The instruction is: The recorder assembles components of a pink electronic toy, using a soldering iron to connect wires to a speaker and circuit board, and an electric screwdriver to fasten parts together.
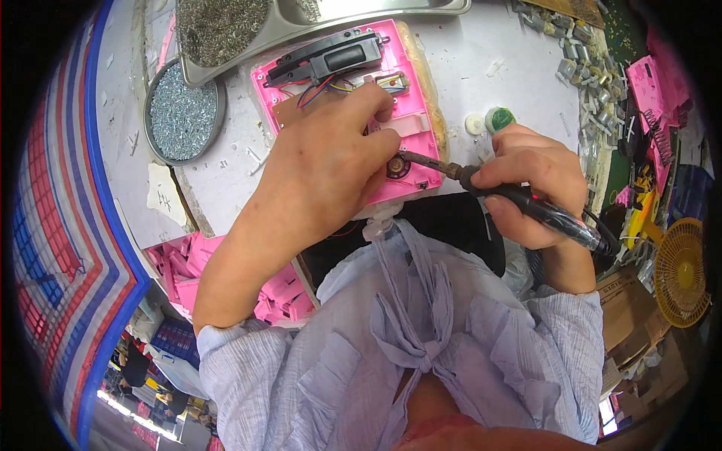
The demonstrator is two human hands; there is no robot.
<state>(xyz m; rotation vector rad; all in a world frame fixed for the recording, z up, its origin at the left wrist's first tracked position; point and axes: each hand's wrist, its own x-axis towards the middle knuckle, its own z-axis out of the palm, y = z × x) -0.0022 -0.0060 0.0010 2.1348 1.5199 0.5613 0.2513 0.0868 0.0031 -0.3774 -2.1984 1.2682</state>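
A pink plastic case (412, 64) lies on the white table, its inside facing up. In it sit a long black module (335, 62), coloured wires (308, 92), a brown board (289, 114) and a small round black part (398, 167). My left hand (323, 161) rests over the middle of the case, thumb and fingers bent together; whatever is between them is hidden. My right hand (538, 177) grips a soldering iron (526, 201) by its black handle, which shows a red light. The iron's tip reaches over the case beside my left thumb, near the round part.
A round dish (220, 120) of small screws stands at the left, below a metal tray (376, 6) of small metal parts. A green-topped tub (499, 118) and white cap (474, 124) lie near my right hand. Several small motors (579, 68) line the right edge; a yellow fan (681, 272) stands beyond.
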